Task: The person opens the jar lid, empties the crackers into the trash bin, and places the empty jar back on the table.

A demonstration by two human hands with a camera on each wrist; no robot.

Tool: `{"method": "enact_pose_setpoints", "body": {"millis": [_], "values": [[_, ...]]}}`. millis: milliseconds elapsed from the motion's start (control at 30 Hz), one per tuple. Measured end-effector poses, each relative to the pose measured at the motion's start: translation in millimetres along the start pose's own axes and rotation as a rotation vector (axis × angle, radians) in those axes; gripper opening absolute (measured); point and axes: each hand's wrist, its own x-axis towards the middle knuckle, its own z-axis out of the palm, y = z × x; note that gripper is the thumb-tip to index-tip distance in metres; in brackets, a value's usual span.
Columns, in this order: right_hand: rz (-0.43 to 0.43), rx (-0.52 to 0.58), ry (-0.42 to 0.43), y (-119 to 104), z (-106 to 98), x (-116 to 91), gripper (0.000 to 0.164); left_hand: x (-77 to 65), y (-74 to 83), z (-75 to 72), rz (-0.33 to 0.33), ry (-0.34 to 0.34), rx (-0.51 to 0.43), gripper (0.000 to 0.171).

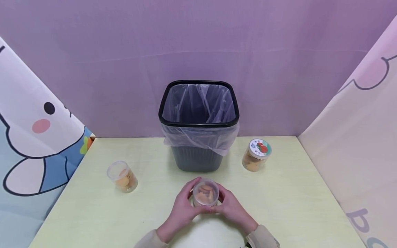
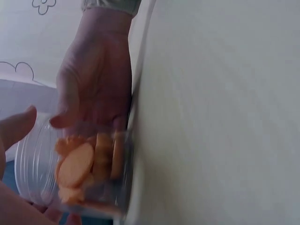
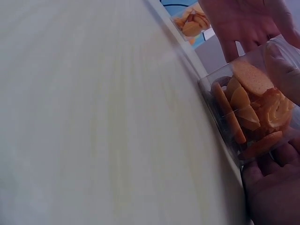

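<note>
1. Grasping clear cylindrical biscuit jar (image 1: 205,193) from both sides, with left hand (image 1: 183,203) and right hand (image 1: 232,207) curled round its wall.
2. For jar: standing upright, apparently on tabletop (image 1: 285,210), with long axis vertical; centred between the hands, about equally near to each.
3. Located in front of lined grey waste bin (image 1: 196,160), without touching it; well apart from second biscuit jar (image 1: 126,181) at left and tomato-labelled jar (image 1: 252,161) at right.
</note>
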Motion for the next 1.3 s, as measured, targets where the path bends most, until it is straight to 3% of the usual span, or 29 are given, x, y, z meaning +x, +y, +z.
{"method": "enact_pose_setpoints", "body": {"millis": [300, 600, 767, 933, 1167, 1300], "values": [[-0.01, -0.006, -0.003, 1.2, -0.5, 0.6, 0.08, -5.4, 2.5, 7.0, -0.032, 0.063, -0.005, 0.1], [-0.025, -0.004, -0.004, 1.9, -1.1, 0.3, 0.084, 0.5, 2.0, -2.8, -0.042, -0.032, 0.039, 0.11], [-0.016, 0.001, -0.002, 1.8, -0.6, -0.1, 0.082, 12.1, -0.2, -16.0, -0.013, -0.151, -0.002, 0.108], [-0.04, 0.0, -0.006, 2.5, -0.4, 1.0, 0.085, 28.4, -4.5, -31.3, 0.026, -0.31, -0.005, 0.103], [-0.01, -0.005, 0.003, 1.1, -0.7, 1.4, 0.086, 57.0, -10.4, -50.0, 0.075, -0.565, -0.024, 0.097], [-0.015, -0.005, -0.004, 1.9, -0.4, 1.1, 0.087, 67.7, -9.3, -55.1, 0.069, -0.67, -0.002, 0.097]]}}
